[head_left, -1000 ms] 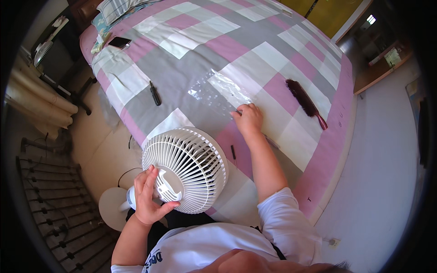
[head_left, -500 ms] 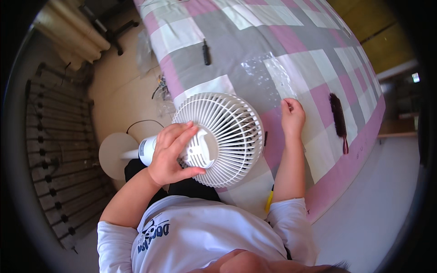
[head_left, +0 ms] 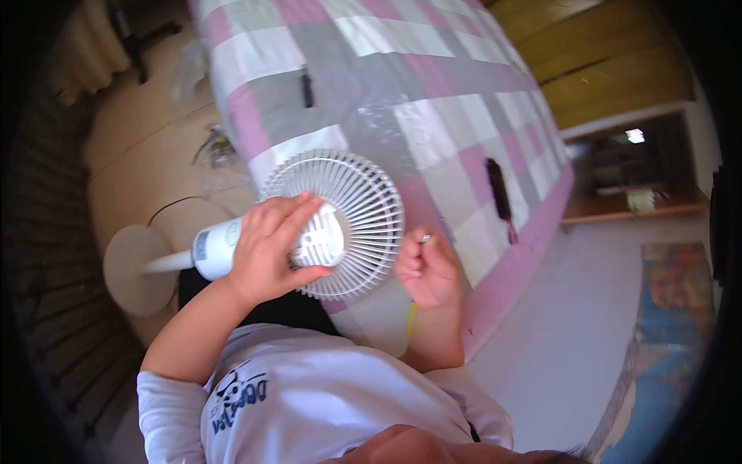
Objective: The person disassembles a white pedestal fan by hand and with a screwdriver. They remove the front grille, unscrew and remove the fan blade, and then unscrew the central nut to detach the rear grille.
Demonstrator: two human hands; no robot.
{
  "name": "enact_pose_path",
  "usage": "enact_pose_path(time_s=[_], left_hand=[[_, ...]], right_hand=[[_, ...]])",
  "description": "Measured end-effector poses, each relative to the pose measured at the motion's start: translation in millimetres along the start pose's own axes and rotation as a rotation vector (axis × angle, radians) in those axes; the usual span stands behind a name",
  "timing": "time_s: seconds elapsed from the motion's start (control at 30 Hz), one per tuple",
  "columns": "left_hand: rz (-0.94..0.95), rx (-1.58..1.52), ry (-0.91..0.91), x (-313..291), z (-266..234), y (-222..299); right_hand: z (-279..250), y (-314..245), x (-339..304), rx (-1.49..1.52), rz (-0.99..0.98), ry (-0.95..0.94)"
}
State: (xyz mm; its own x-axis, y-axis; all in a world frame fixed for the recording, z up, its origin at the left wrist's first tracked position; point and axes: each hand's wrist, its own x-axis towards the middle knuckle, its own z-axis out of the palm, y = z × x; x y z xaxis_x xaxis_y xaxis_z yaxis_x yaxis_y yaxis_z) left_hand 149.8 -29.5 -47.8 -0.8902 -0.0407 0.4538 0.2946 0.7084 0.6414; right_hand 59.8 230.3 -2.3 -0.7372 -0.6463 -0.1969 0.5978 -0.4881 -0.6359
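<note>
A white fan (head_left: 371, 209) lies tilted across my lap and the bed edge, its slatted round cage toward the bed. My left hand (head_left: 270, 246) grips the back of its motor housing, fingers over the vented cap and thumb below. The fan's neck runs left to a round base (head_left: 127, 267). Beside the cage, apart from it, my right hand (head_left: 430, 271) is raised with the palm turned up. Thumb and fingers pinch a small shiny metal piece (head_left: 426, 238), too small to name.
On the checked bedspread (head_left: 433, 81) lie a black-handled tool (head_left: 307, 87), a clear plastic bag (head_left: 379, 120) and a dark bristle brush (head_left: 498, 189). A yellow-handled tool (head_left: 410, 319) lies near my right forearm. Floor at left holds a bundle of small parts (head_left: 215, 145); a dark slatted rack stands there.
My right hand has drawn back from beside the plastic bag toward the fan cage and turned palm up, showing the metal piece. The whole view has shifted; my left hand stays on the fan.
</note>
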Motion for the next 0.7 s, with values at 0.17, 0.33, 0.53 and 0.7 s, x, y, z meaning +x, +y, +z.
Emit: enact_pose_path(time_s=[0.17,0.33,0.53,0.7], left_hand=[[-0.015,0.014,-0.008,-3,2,1],[-0.02,-0.013,0.009,-4,1,0],[-0.013,-0.044,0.044,-7,1,-1],[-0.031,-0.065,0.027,-9,-1,-2]], right_hand=[[16,14,-6,-0.127,-0.057,0.035],[32,26,-5,-0.244,-0.133,0.102],[43,36,-3,-0.416,-0.207,0.156],[50,42,0,-0.479,-0.234,0.17]])
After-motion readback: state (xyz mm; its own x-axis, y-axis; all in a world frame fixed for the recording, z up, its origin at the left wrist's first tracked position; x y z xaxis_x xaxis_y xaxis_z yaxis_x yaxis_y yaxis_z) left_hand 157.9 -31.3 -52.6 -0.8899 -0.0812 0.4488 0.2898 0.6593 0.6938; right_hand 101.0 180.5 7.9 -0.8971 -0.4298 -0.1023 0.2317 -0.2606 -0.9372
